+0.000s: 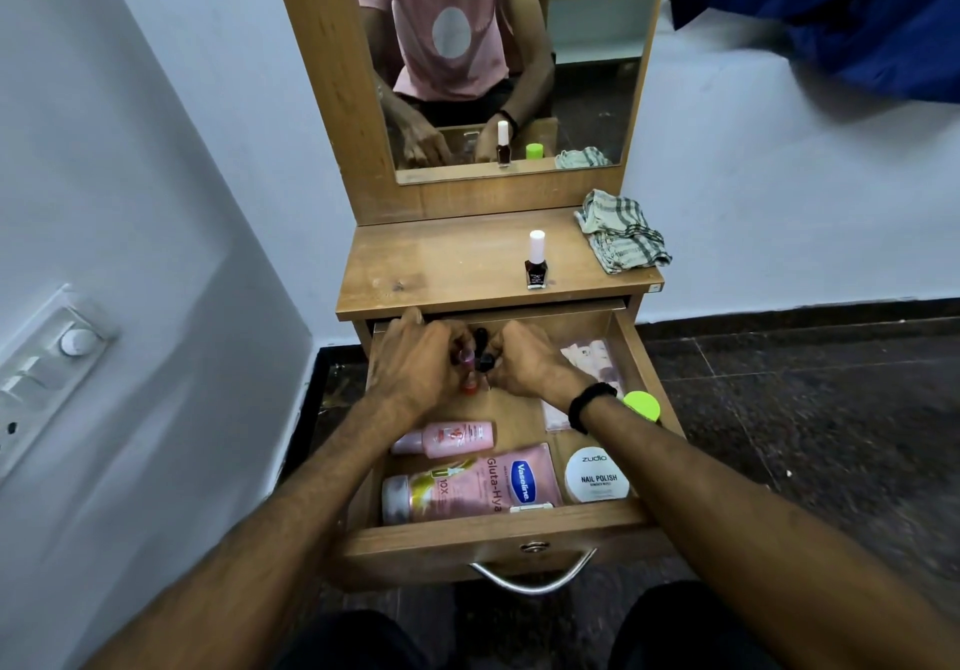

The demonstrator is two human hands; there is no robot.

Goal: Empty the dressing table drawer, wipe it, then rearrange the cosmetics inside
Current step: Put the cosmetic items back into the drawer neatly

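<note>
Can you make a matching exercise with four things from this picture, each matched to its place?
Things:
1. cloth
2. Vaseline bottle
3. green-lid jar
4. nail polish with white cap

Places:
A. lying in the drawer, front left
B. standing on the tabletop, near the middle
C. in the drawer, by its right wall
D. crumpled on the tabletop, right back corner

Pairs: 1-D, 2-A, 3-C, 4-B
</note>
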